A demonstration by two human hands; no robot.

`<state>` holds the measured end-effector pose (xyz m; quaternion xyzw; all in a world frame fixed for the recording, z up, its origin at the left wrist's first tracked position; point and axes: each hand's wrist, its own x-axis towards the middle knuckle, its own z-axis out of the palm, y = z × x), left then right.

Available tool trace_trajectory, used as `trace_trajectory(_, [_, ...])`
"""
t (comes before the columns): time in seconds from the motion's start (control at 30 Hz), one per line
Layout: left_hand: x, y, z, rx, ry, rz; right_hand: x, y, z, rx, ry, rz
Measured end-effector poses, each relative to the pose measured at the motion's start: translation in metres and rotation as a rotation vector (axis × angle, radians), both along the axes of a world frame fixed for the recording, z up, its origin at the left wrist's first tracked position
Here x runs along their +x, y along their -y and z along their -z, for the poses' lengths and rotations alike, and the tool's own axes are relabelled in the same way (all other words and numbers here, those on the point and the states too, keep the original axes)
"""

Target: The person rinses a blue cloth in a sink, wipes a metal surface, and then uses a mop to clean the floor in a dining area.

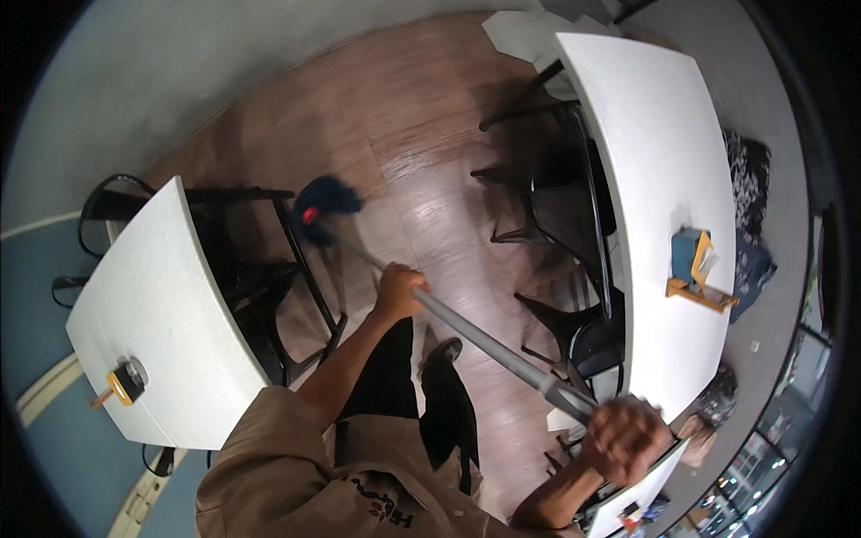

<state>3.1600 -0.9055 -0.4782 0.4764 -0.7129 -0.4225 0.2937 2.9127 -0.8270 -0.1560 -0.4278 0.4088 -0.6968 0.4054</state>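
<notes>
A long grey mop pole (pixel 484 339) runs diagonally across the view. My left hand (pixel 401 290) is closed around its middle, above my legs. At the lower right, my right hand (pixel 625 437) grips the thicker upper end, somewhat blurred. The pole's far end meets a dark blue mop head (pixel 329 198) with a red joint (pixel 310 215), on the floor beside the black legs of the left table. The mop head is blurred too.
A white table (pixel 168 296) stands at left, a longer white table (pixel 666 168) at right. Black chairs (pixel 585 336) stick out beneath the right one. A blue tissue box (pixel 687 255) and a wooden holder (pixel 703 296) sit on it. Wood-look floor (pixel 430 202) lies between the tables.
</notes>
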Motion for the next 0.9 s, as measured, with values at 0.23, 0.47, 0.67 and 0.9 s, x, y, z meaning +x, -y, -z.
trace_trajectory(0.23, [-0.096,-0.029,-0.010,-0.175,-0.138,0.012,-0.040,-0.072,-0.037,-0.076,-0.133,0.062])
trace_trajectory(0.47, [-0.207,0.010,-0.014,-0.137,-0.346,0.310,-0.049,-0.110,-0.027,-0.282,-0.383,0.123])
trace_trajectory(0.67, [-0.129,-0.073,-0.017,-0.130,-0.091,0.270,-0.070,-0.176,-0.013,-0.098,-0.254,0.252])
trace_trajectory(0.9, [-0.009,-0.163,0.070,-0.029,0.302,0.156,-0.053,-0.176,0.107,0.035,0.137,-0.013])
